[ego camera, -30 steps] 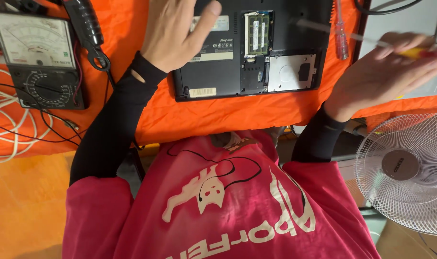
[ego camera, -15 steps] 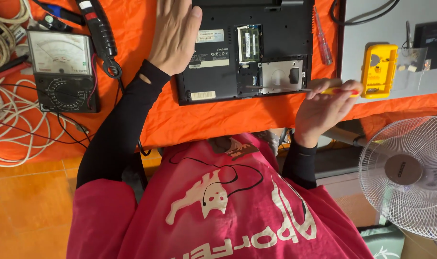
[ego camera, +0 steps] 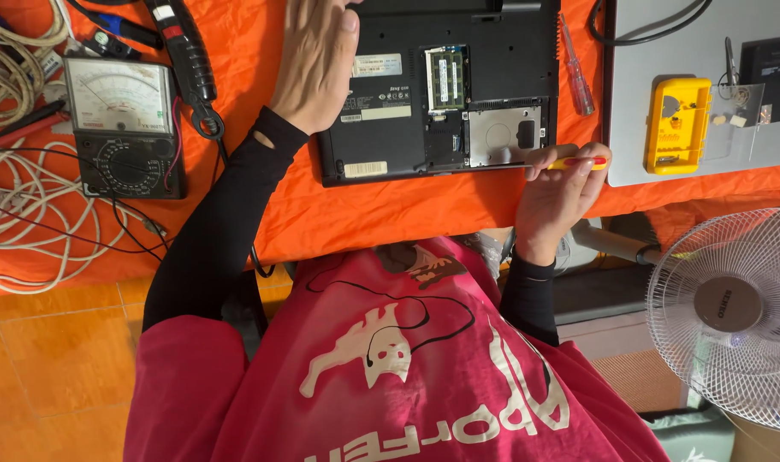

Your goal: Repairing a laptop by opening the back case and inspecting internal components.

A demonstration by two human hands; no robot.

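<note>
A black laptop (ego camera: 390, 128) lies upside down on the orange cloth (ego camera: 261, 214), its memory and drive bays uncovered. My left hand (ego camera: 314, 60) rests flat on the laptop's left part, fingers together. My right hand (ego camera: 554, 192) grips a screwdriver with a yellow and red handle (ego camera: 578, 162) at the laptop's near right corner. Its thin shaft lies along the laptop's front edge toward the open drive bay (ego camera: 503, 135).
An analog multimeter (ego camera: 124, 128) with probes sits at the left, beside coiled white cables (ego camera: 22, 222). Another screwdriver (ego camera: 575, 73) lies right of the laptop. A grey board (ego camera: 638, 128) carries a yellow tool (ego camera: 676, 124) and small parts. A white fan (ego camera: 732, 316) stands at lower right.
My right hand has come down from the right with the screwdriver to the laptop's near right corner. My left hand has stayed on the laptop.
</note>
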